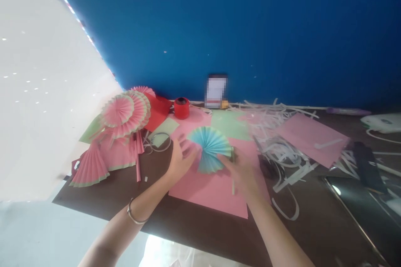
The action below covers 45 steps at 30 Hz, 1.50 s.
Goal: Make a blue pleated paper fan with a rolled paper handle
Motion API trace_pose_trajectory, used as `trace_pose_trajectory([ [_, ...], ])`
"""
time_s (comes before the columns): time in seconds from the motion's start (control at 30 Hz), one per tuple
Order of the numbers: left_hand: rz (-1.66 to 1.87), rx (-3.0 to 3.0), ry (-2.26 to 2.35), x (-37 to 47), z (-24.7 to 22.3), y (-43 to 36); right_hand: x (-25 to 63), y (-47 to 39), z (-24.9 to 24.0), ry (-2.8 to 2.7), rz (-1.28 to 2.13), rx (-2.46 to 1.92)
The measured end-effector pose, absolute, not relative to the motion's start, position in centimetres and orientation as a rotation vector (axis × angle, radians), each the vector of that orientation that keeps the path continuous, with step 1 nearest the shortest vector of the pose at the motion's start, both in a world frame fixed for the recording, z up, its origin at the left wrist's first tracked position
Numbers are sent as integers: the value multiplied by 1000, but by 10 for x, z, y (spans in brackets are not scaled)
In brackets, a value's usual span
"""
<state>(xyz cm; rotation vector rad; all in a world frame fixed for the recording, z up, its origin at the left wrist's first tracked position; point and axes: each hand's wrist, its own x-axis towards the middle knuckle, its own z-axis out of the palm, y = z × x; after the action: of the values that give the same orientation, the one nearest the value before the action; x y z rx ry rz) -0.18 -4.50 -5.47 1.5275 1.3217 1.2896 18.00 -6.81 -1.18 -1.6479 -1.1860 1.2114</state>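
Observation:
A pleated blue paper fan (pixel 209 147) with a pale yellow-green edge is spread into most of a circle over pink sheets (pixel 213 194). My right hand (pixel 242 171) grips its right side, the thumb lying across the pleats and the other fingers partly hidden behind. At the fan's left edge is my left hand (pixel 182 158), its fingers apart and slightly blurred; whether they touch the paper is unclear. A green sheet (pixel 230 124) lies just behind the fan.
Pink pleated rosettes (pixel 125 110) and a pink fan (pixel 90 167) are heaped at left. A red tape roll (pixel 181 108) and a blurred-out phone-like object (pixel 215 91) stand by the blue wall. White paper strips (pixel 291 162), a pink sheet (pixel 313 138) and a dark glossy panel (pixel 360 204) lie right.

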Motion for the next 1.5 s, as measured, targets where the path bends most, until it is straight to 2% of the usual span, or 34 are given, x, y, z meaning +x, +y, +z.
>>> trace_pose_trajectory([
  [0.1,1240,1256,1181,9,-52,-52,174,-70,-9,-1094,1240,-1649],
  [0.27,1122,1301,1118,11,-48,-53,167,-71,-8,-1056,1277,-1606],
  [0.97,1229,1250,1159,-1,-54,-41,173,-73,-2,-937,1241,-1638],
  [1.5,1168,1751,1136,0,-44,-49,167,-75,-5,-984,1290,-1626],
])
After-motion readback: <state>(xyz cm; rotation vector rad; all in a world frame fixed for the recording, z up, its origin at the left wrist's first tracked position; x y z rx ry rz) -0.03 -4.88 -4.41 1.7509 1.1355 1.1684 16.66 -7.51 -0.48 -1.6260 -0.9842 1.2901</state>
